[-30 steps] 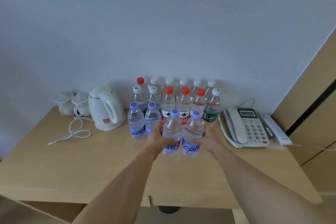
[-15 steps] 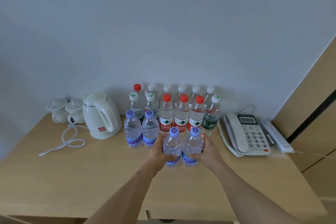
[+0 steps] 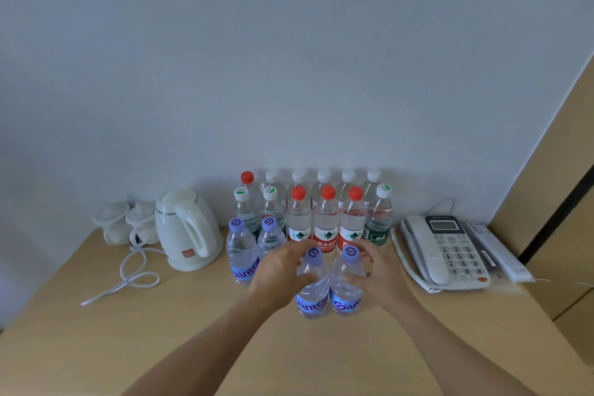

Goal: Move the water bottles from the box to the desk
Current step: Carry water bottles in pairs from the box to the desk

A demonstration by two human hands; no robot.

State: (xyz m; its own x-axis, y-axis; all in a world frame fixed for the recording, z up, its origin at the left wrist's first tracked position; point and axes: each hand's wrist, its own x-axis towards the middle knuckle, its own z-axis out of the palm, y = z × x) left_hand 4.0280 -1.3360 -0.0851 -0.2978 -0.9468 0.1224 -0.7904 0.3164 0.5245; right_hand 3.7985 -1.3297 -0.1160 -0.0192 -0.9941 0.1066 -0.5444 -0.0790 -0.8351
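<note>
Two purple-capped water bottles stand upright side by side on the wooden desk [image 3: 160, 341]. My left hand [image 3: 278, 270] grips the left bottle [image 3: 312, 296] around its upper body. My right hand [image 3: 373, 270] grips the right bottle [image 3: 347, 294] the same way. Behind them stand two more purple-capped bottles [image 3: 242, 251], a row of red-capped bottles [image 3: 326, 225] with green-and-white-capped ones, and a back row against the wall. The box is out of view.
A white electric kettle [image 3: 188, 228] with a loose cord [image 3: 128, 280] sits at the left, with two white lidded cups [image 3: 123, 223] behind it. A white desk phone [image 3: 450, 251] and a remote [image 3: 501, 251] lie at the right. A wooden cabinet stands far right.
Both hands have carried the two purple-capped bottles down onto the desk in front of the red-capped row. The camera has tilted up slightly.
</note>
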